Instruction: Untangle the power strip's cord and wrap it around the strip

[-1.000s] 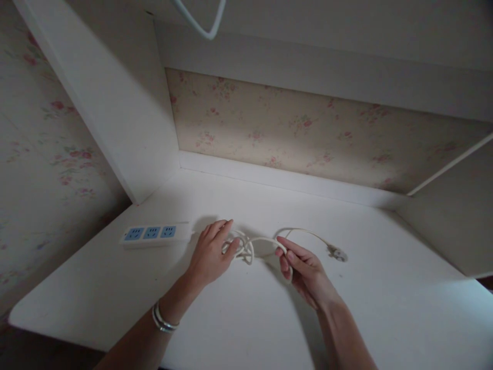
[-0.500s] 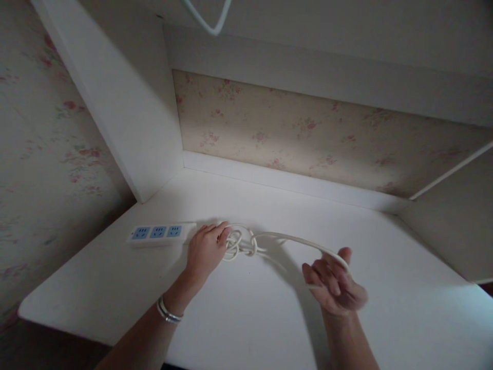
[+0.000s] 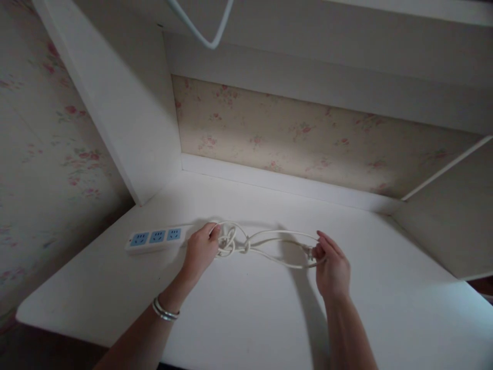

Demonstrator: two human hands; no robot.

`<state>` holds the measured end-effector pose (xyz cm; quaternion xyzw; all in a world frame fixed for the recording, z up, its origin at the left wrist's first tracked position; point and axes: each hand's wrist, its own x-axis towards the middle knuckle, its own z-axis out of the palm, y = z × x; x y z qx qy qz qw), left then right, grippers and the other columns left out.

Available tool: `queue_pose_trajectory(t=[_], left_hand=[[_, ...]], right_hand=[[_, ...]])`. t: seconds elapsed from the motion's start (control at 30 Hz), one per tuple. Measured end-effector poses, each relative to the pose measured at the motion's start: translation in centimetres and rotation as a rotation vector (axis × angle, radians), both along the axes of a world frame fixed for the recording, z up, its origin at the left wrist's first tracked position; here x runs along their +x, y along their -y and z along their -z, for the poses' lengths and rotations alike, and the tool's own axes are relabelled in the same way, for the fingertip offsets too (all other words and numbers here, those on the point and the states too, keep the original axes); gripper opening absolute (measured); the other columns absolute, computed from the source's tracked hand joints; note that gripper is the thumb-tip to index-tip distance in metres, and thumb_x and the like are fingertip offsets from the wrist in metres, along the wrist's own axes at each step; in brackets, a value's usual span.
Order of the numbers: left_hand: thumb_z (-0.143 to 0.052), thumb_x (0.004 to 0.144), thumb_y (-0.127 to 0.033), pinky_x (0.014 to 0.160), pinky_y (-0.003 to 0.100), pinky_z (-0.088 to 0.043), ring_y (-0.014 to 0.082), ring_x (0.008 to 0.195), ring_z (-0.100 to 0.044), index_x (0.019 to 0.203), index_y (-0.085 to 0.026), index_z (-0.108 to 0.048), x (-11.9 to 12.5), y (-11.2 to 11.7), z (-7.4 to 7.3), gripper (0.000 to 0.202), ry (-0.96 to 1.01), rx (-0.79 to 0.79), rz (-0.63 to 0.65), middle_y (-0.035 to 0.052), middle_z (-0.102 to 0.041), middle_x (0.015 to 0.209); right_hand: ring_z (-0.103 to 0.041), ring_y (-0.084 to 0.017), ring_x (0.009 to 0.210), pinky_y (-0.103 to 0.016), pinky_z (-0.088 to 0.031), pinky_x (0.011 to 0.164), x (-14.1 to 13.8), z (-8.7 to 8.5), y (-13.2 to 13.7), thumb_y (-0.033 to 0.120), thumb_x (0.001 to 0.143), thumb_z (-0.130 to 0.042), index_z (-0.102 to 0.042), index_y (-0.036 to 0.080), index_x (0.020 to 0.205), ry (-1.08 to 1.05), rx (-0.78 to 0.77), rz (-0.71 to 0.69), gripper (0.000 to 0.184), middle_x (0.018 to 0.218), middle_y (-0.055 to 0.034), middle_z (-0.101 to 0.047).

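A white power strip with blue sockets lies at the left of the desk. Its white power cord is wound into a tangled bundle with a knot in the middle. My left hand is closed on the cord's left end, beside the strip. Toward the right, my right hand is closed round the looped part of the cord, holding it stretched out. A small pale piece, perhaps the plug, shows by my right fingers, partly hidden.
The white desk has a panel on its left and a low ledge along the back. Above, a pale bent tube hangs down. Floral wallpaper covers the wall behind.
My right hand has turned and closed on the loops, which now spread between both hands. My left hand has shifted slightly left with the bundle.
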<state>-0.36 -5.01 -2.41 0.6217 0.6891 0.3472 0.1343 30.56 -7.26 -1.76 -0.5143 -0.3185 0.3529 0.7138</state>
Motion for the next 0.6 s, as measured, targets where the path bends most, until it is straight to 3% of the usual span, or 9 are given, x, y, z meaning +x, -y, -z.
queue_pose_trajectory(t=[0.1, 0.23, 0.33, 0.43, 0.5, 0.6], left_hand=[[-0.041, 0.092, -0.036, 0.061, 0.023, -0.035, 0.0160, 0.070, -0.061, 0.088, -0.021, -0.065, 0.1, 0.0, 0.0, 0.028, 0.024, 0.021, 0.043, 0.0030, -0.070, 0.076], [-0.041, 0.092, -0.038, 0.057, 0.022, -0.036, 0.0144, 0.062, -0.060, 0.086, -0.021, -0.064, 0.6, 0.5, -0.2, 0.029, 0.077, 0.007, 0.127, 0.0008, -0.067, 0.068], [-0.041, 0.092, -0.040, 0.056, 0.022, -0.038, 0.0151, 0.064, -0.063, 0.090, -0.022, -0.064, 1.3, 1.0, -0.4, 0.029, 0.142, -0.011, 0.239, 0.0013, -0.068, 0.070], [-0.039, 0.093, -0.042, 0.056, 0.023, -0.041, 0.0158, 0.064, -0.064, 0.092, -0.024, -0.063, 1.9, 1.5, -0.8, 0.030, 0.188, -0.048, 0.322, 0.0011, -0.069, 0.070], [-0.037, 0.093, -0.043, 0.057, 0.024, -0.042, 0.0160, 0.064, -0.065, 0.092, -0.023, -0.062, 2.1, 1.7, -1.0, 0.032, 0.212, -0.074, 0.377, 0.0012, -0.070, 0.071], [-0.035, 0.094, -0.046, 0.055, 0.023, -0.041, 0.0154, 0.060, -0.064, 0.092, -0.023, -0.062, 2.3, 1.8, -1.1, 0.036, 0.222, -0.097, 0.411, 0.0001, -0.068, 0.066]], right_hand=[[-0.056, -0.016, 0.078, -0.033, -0.046, 0.071, -0.2, 1.1, -0.3, 0.030, 0.080, -0.059, -0.070, 0.023, 0.103, 0.502, -0.049, 0.151, 0.027, 0.093, -0.0041, -0.059], [-0.049, -0.026, 0.115, -0.049, -0.039, 0.096, -1.7, 0.9, 0.5, 0.009, 0.078, -0.045, -0.057, 0.027, 0.127, 1.172, 0.104, 0.227, 0.054, 0.126, -0.0096, -0.055], [-0.042, -0.025, 0.127, -0.053, -0.026, 0.108, -4.5, -0.1, 1.5, 0.000, 0.074, -0.041, -0.046, 0.029, 0.137, 1.483, 0.279, 0.040, 0.069, 0.132, -0.0051, -0.055], [-0.039, -0.024, 0.131, -0.055, -0.012, 0.114, -7.7, -1.1, 2.1, 0.005, 0.077, -0.044, -0.045, 0.026, 0.137, 1.632, 0.413, -0.234, 0.064, 0.135, -0.0029, -0.054], [-0.037, -0.025, 0.133, -0.057, -0.005, 0.115, -9.3, -1.6, 2.1, 0.010, 0.080, -0.045, -0.046, 0.024, 0.135, 1.679, 0.434, -0.345, 0.057, 0.138, -0.0031, -0.051], [-0.037, -0.025, 0.132, -0.056, -0.001, 0.114, -10.2, -1.7, 1.8, 0.016, 0.085, -0.046, -0.048, 0.025, 0.133, 1.721, 0.389, -0.398, 0.049, 0.138, -0.0036, -0.051]])
